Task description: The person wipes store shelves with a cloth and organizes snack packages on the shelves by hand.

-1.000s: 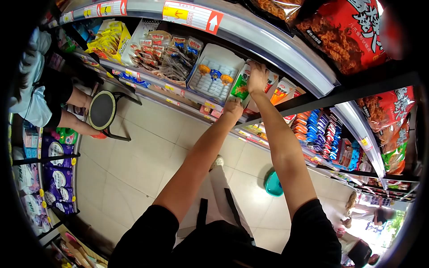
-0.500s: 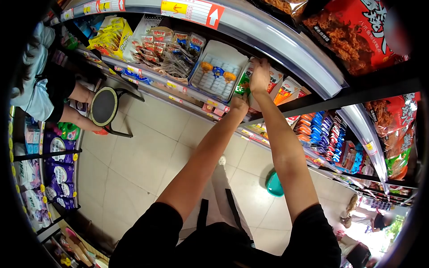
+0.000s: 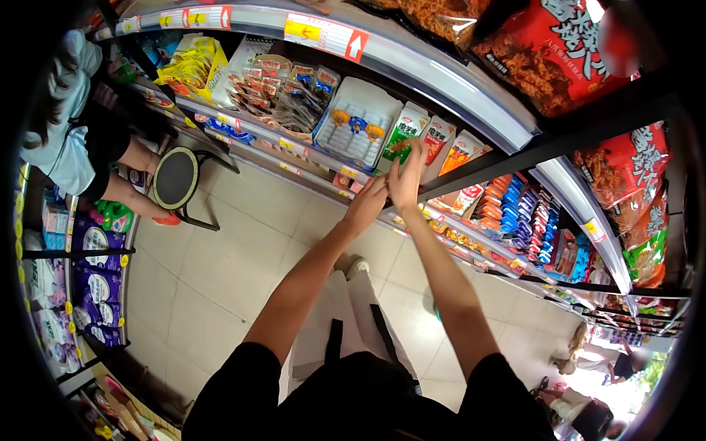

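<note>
My left hand (image 3: 366,203) is at the front edge of the shelf, just below a green snack packet (image 3: 404,135); its fingers are stretched out and nothing shows in it. Close beside it on the right, my right hand (image 3: 406,176) has its fingers apart and overlaps the lower part of the packets in view. A red packet (image 3: 437,140) stands right of the green one, and an orange packet (image 3: 461,152) follows. Left of the green packet sits a white tray box (image 3: 356,126) with blue and orange figures.
Small brown snack packs (image 3: 298,99) and a yellow snack box (image 3: 195,67) line the shelf. A round stool (image 3: 176,178) stands at the left beside a person in a light top (image 3: 70,154). A black shelf divider (image 3: 507,163) slants at the right. Purple packs (image 3: 95,283) fill the left shelf.
Both hands have come away from the packets toward the shelf's front edge, and the right hand's fingers have opened. The green and red packets are more exposed now. The teal basin is mostly hidden behind my arm.
</note>
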Demonstrator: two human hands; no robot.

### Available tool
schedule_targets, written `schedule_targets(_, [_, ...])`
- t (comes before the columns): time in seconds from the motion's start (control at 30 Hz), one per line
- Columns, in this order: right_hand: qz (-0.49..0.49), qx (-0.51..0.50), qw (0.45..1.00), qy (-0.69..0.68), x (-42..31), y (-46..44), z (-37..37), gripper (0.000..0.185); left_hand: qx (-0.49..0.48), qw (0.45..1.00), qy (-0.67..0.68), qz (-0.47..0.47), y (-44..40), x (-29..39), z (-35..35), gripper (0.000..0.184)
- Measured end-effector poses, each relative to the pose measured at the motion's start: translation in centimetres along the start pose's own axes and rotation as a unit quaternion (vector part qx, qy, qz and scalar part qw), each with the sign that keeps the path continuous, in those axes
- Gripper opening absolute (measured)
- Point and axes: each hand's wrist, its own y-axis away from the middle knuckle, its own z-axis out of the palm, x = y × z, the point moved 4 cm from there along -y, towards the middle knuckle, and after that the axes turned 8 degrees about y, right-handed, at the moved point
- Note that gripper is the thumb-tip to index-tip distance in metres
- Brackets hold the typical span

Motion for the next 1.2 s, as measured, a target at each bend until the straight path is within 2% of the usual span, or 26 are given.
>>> schedule_targets(0.03, [-0.002,0.017,1.000,-0.006,-0.8,1.7,-1.0,0.047,0.022,0.993,0.090,-0.078,1.4,0.3,-0.9,0.023])
schedule_targets(0.1, [0.128,-0.044,0.983,-0.127,-0.5,5.6,-1.5,0.030,0.059,0.953,0.185,-0.232,4.9,-0.1,-2.3,0.013])
schedule_targets(0.17, [0.210,-0.113,0.936,-0.258,0.4,9.5,-1.8,0.011,0.048,0.903,0.220,-0.366,7.6,0.9,-4.8,0.010])
schedule_targets(0.2, [0.212,-0.110,0.935,-0.260,-0.2,10.7,-3.1,0.011,0.045,0.905,0.217,-0.364,9.3,1.1,-5.9,0.010])
schedule_targets(0.23, [0.254,-0.142,0.924,-0.246,-0.4,11.6,-4.1,0.008,0.042,0.892,0.204,-0.401,10.8,0.7,-6.8,0.013])
schedule_targets(0.27, [0.295,-0.175,0.910,-0.231,-0.5,12.3,-4.9,0.014,0.039,0.878,0.190,-0.437,12.1,0.0,-7.5,0.015])
schedule_targets(0.3, [0.297,-0.175,0.909,-0.234,-0.3,13.3,-5.5,0.014,0.038,0.879,0.187,-0.437,12.9,0.2,-8.5,0.015])
schedule_targets(0.4, [0.183,-0.164,0.965,-0.086,1.3,14.0,-6.1,0.023,0.042,0.874,0.150,-0.461,14.0,0.4,-10.7,0.021])
schedule_targets(0.5, [0.174,-0.218,0.959,-0.056,1.2,12.8,-6.7,0.021,0.007,0.890,0.094,-0.446,14.1,0.7,-11.4,0.030])
schedule_targets(0.57, [0.145,-0.197,0.967,-0.069,2.8,12.5,-4.1,0.021,-0.062,0.882,0.065,-0.462,13.5,0.5,-11.3,0.039])
schedule_targets(0.6, [0.126,-0.177,0.973,-0.081,2.1,11.8,-3.7,0.024,-0.060,0.883,0.065,-0.461,13.4,0.3,-11.0,0.039])
schedule_targets(0.67, [0.151,-0.203,0.960,-0.118,1.7,11.2,-3.1,0.022,0.015,0.937,0.057,-0.345,13.0,0.6,-10.9,0.047])
schedule_targets(0.7, [0.180,-0.228,0.945,-0.153,1.6,11.5,-2.6,0.023,0.010,0.935,0.057,-0.351,13.2,0.8,-11.0,0.047])
schedule_targets(0.77, [0.181,-0.226,0.937,-0.195,1.1,12.0,-2.2,0.023,-0.011,0.912,0.077,-0.403,13.2,0.8,-10.9,0.028])
schedule_targets(0.83, [0.196,-0.289,0.916,-0.197,1.0,11.8,-1.5,0.027,0.013,0.925,0.057,-0.375,13.9,-0.2,-10.8,0.022])
schedule_targets(0.87, [0.102,-0.238,0.944,-0.204,1.5,11.5,-0.5,0.026,0.032,0.937,0.030,-0.345,14.3,-0.7,-11.3,0.022])
schedule_targets(0.97, [0.116,-0.197,0.961,-0.158,2.6,8.9,0.7,0.023,-0.033,0.931,-0.024,-0.362,15.9,-3.1,-13.7,0.030])
schedule_targets(1.0, [0.126,-0.224,0.953,-0.160,1.4,6.9,-0.1,0.020,-0.038,0.933,-0.022,-0.358,16.4,-4.1,-14.7,0.030])
schedule_targets(1.07, [0.128,-0.202,0.965,-0.111,-0.6,3.0,-0.5,0.020,-0.096,0.911,0.071,-0.395,17.4,-6.6,-16.2,0.033])
schedule_targets(1.1, [0.128,-0.186,0.972,-0.066,-1.1,1.2,-0.1,0.020,-0.095,0.912,0.073,-0.392,17.4,-7.5,-17.2,0.033])
schedule_targets(1.17, [0.017,-0.115,0.990,-0.082,-0.6,-1.8,2.6,0.025,-0.090,0.909,0.115,-0.391,18.3,-8.8,-19.0,0.036])
schedule_targets(1.2, [0.003,-0.110,0.993,-0.036,-2.0,-3.0,2.5,0.033,-0.091,0.908,0.113,-0.393,19.0,-9.3,-19.8,0.036])
